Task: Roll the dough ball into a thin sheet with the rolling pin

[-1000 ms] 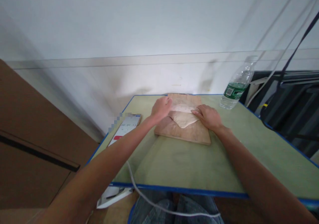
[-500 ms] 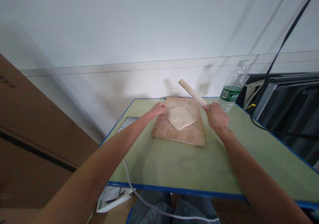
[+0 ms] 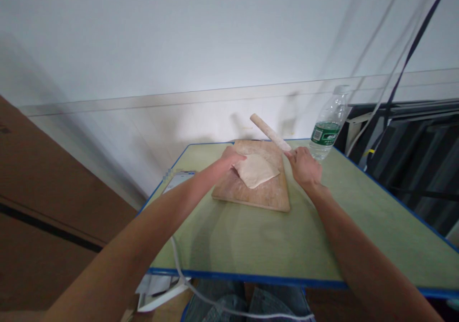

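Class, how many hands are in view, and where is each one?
2: the left hand at the left edge of the dough sheet, the right hand gripping the rolling pin at its lower end.

Board (image 3: 256,199), phone (image 3: 178,180), bottle (image 3: 325,133) on green table (image 3: 251,245)

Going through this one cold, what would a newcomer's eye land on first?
Probably the pale sheet of dough on the wooden board, with the left hand pinching its left edge. Next, the floury rolling pin, held at one end by the right hand and slanting over the board's far right corner. Then the green-labelled bottle beyond that hand.
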Tool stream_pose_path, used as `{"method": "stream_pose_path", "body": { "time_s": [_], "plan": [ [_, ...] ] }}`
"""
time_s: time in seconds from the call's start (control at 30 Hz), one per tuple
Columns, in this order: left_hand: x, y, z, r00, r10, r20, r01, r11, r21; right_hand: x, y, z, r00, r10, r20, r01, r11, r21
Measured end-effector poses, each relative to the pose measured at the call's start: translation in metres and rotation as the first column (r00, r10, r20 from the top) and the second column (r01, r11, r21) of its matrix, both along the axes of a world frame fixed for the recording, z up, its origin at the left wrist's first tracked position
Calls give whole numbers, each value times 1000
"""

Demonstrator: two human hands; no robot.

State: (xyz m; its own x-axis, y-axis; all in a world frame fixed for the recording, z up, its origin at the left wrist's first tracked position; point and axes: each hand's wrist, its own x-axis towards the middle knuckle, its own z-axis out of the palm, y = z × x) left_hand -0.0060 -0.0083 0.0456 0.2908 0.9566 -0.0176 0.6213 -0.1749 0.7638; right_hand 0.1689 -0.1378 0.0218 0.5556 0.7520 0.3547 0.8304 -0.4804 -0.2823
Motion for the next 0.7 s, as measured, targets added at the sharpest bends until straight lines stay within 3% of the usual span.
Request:
{"method": "stream_pose_path", "body": {
  "time_s": [0.1, 0.17, 0.23, 0.33, 0.4, 0.5, 0.6, 0.7],
  "plan": [
    [6, -8, 14, 991, 13, -135, 12, 983, 181, 1, 0, -2, 1000, -3, -12, 4, 999, 32],
    [13, -15, 31, 964, -60, -258, 147, 933, 329, 2, 0, -3, 1000, -9, -15, 10, 998, 55],
    [22, -22, 51, 929, -134, -346, 269, 885, 379, 3, 0, -4, 999, -25, -21, 27, 997, 78],
    [36, -32, 86, 911, -218, -349, 364, 823, 436, 5, 0, -5, 997, -64, -51, 70, 989, 133],
    [40, -36, 111, 897, -303, -320, 422, 801, 424, 7, 0, -5, 993, -88, -76, 102, 975, 198],
    [36, -31, 141, 863, -405, -302, 482, 838, 255, 11, -1, -5, 989, -107, -100, 133, 941, 310],
    [28, -6, 147, 870, -437, -229, 470, 875, 117, 14, -2, -2, 988, -107, -112, 141, 920, 366],
    [22, 22, 120, 876, -411, -253, 450, 884, 123, 14, -3, -1, 987, -109, -118, 144, 924, 353]
  ]
}}
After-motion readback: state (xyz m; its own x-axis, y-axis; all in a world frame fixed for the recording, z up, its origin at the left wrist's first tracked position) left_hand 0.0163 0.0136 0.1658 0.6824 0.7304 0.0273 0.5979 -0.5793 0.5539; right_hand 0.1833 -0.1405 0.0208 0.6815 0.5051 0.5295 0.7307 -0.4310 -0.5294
